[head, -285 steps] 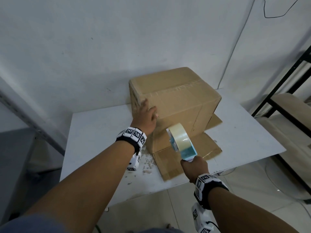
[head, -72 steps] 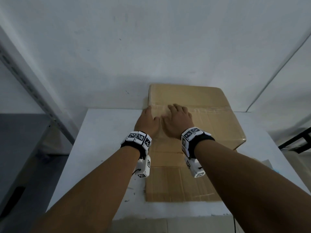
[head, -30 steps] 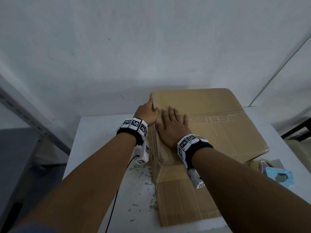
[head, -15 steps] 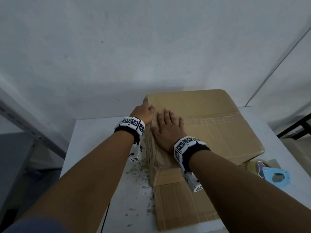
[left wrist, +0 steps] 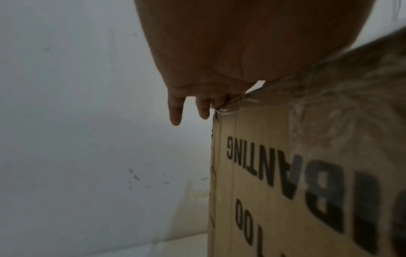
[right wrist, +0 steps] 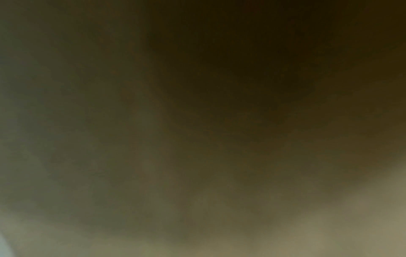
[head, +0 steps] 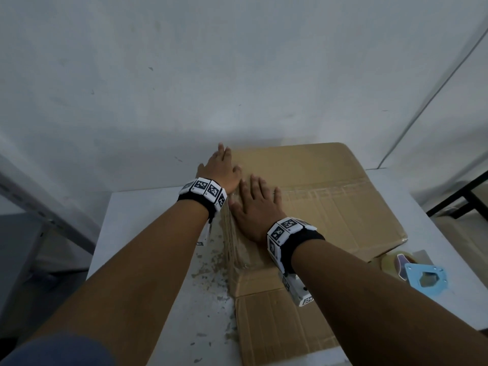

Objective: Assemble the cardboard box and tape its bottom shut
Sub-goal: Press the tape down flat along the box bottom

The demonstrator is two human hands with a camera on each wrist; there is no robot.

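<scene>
Brown cardboard box (head: 317, 196), taped seam up, is pressed flat by right hand (head: 253, 210), fingers straight; left hand (head: 221, 170) laid open at box's left edge, nothing gripped.

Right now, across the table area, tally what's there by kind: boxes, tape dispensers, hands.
Cardboard box: 1
Tape dispenser with its roll: 1
Hands: 2, the left hand at the box's left top edge, the right hand flat on the taped top
Total: 4
</scene>
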